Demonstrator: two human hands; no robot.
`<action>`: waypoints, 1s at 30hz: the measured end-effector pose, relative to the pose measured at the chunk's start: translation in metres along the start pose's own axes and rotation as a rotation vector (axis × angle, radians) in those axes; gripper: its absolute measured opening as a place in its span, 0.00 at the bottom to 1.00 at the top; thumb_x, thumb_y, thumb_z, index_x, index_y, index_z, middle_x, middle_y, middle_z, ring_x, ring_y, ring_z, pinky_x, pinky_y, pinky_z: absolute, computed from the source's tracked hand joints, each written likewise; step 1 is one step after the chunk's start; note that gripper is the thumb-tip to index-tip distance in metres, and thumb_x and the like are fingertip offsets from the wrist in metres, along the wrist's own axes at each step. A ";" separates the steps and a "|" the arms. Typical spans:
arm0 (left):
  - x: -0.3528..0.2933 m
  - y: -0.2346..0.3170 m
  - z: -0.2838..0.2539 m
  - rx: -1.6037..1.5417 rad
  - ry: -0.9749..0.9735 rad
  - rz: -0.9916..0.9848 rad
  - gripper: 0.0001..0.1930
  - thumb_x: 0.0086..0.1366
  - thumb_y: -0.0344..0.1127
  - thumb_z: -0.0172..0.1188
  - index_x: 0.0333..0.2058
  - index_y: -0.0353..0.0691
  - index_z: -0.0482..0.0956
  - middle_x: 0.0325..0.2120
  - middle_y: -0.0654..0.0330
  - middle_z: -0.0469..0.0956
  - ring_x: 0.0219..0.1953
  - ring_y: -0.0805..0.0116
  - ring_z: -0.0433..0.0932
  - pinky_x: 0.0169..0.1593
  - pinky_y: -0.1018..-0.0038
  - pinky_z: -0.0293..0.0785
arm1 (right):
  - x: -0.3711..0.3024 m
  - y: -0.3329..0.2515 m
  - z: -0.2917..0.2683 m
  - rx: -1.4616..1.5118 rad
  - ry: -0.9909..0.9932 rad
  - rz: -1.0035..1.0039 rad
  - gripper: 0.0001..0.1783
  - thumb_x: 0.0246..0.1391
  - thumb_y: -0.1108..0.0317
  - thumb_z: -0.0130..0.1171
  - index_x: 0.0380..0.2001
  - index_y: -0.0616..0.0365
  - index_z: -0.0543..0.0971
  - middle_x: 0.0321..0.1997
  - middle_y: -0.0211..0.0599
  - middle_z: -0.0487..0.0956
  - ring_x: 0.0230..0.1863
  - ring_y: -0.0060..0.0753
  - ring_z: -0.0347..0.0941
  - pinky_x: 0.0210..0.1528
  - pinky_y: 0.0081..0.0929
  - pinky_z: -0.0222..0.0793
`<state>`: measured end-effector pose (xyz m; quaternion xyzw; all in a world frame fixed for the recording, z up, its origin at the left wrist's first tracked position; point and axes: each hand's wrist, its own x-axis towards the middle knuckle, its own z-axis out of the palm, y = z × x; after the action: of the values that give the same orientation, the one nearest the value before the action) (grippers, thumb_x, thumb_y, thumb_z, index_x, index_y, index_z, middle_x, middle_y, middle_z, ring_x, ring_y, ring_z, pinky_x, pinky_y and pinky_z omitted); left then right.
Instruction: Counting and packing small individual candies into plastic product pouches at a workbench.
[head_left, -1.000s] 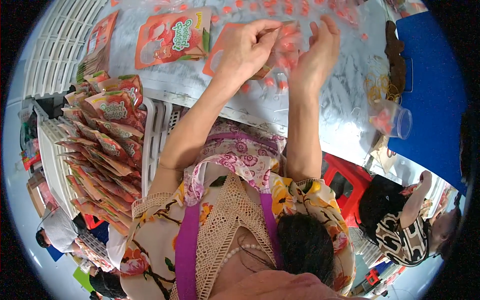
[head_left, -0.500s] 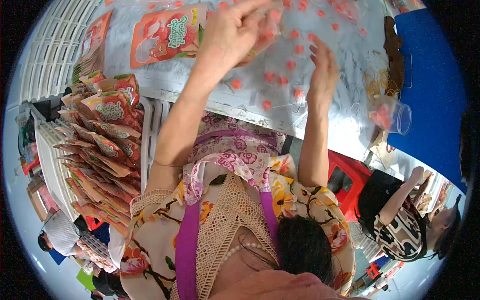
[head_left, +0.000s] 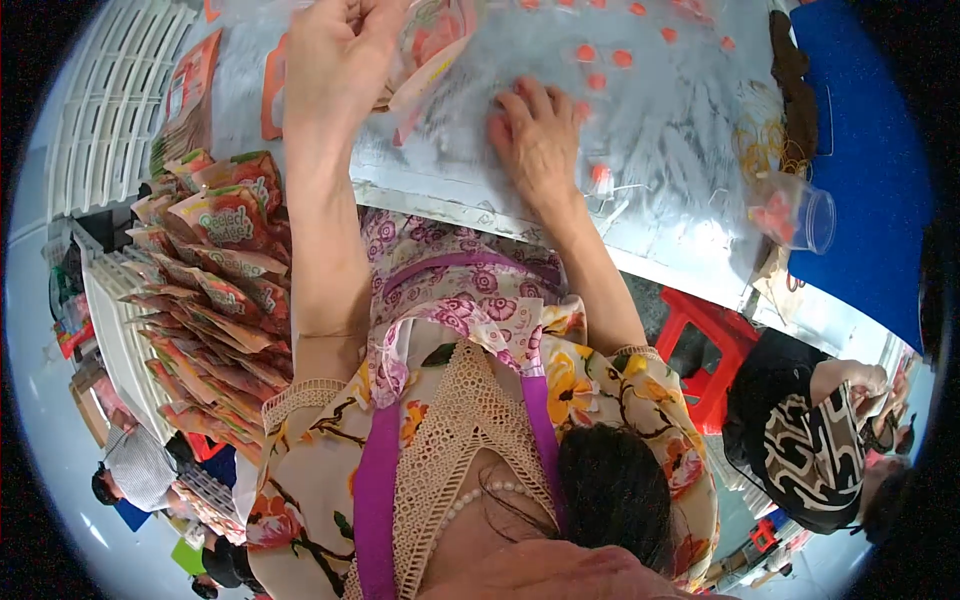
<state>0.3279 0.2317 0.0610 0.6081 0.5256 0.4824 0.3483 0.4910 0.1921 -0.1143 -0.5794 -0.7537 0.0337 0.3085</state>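
At the top of the view, my left hand (head_left: 345,55) is closed, its fingers curled at the side of a pink-and-red printed snack pouch (head_left: 432,45). The pouch is tilted up off the white table, one edge toward the right; part of it lies behind the hand. My right hand (head_left: 540,140) rests palm down on the tabletop (head_left: 680,170), fingers apart and slightly bent. Small red wrapped candies (head_left: 597,82) are scattered just beyond and to the right of it. Whether any lie under the palm is hidden.
Upright filled pouches (head_left: 225,260) crowd a white crate at left. A stack of flat pouches (head_left: 185,100) lies near a white plastic rack (head_left: 115,100). At right are a clear cup (head_left: 795,218) with red pieces, rubber bands (head_left: 765,145), a red stool (head_left: 700,350) and another person.
My left hand has moved left, and the pouch is now raised and tilted. My right hand has come left and down onto the table; fewer candies lie at the near middle.
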 end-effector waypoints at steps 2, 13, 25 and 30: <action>-0.003 0.001 0.002 0.020 0.037 -0.100 0.15 0.64 0.21 0.50 0.49 0.31 0.76 0.25 0.70 0.73 0.25 0.85 0.66 0.28 0.86 0.60 | 0.000 0.011 0.001 0.138 0.026 -0.013 0.17 0.47 0.72 0.61 0.44 0.55 0.78 0.49 0.41 0.75 0.52 0.50 0.66 0.54 0.42 0.64; -0.020 0.004 0.025 -0.108 -0.172 -0.108 0.16 0.65 0.22 0.53 0.51 0.33 0.74 0.20 0.70 0.67 0.20 0.85 0.66 0.23 0.85 0.60 | 0.057 0.051 -0.074 1.686 0.408 0.427 0.11 0.52 0.72 0.62 0.41 0.57 0.78 0.33 0.28 0.78 0.34 0.21 0.73 0.37 0.19 0.67; -0.009 0.004 0.041 0.052 -0.172 -0.005 0.20 0.60 0.23 0.50 0.52 0.34 0.72 0.25 0.60 0.76 0.24 0.74 0.72 0.29 0.76 0.68 | 0.081 -0.054 -0.133 1.007 0.103 0.295 0.22 0.55 0.72 0.60 0.53 0.65 0.71 0.41 0.32 0.78 0.41 0.20 0.72 0.41 0.17 0.68; -0.004 0.021 0.037 -0.168 -0.150 -0.201 0.17 0.63 0.23 0.50 0.52 0.34 0.72 0.25 0.64 0.74 0.23 0.80 0.71 0.28 0.81 0.66 | 0.075 -0.050 -0.132 1.089 0.310 0.290 0.14 0.58 0.68 0.60 0.46 0.62 0.75 0.34 0.26 0.77 0.33 0.16 0.71 0.36 0.14 0.65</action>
<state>0.3698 0.2269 0.0689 0.5557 0.5140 0.4404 0.4827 0.5046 0.2025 0.0445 -0.4326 -0.4870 0.3729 0.6608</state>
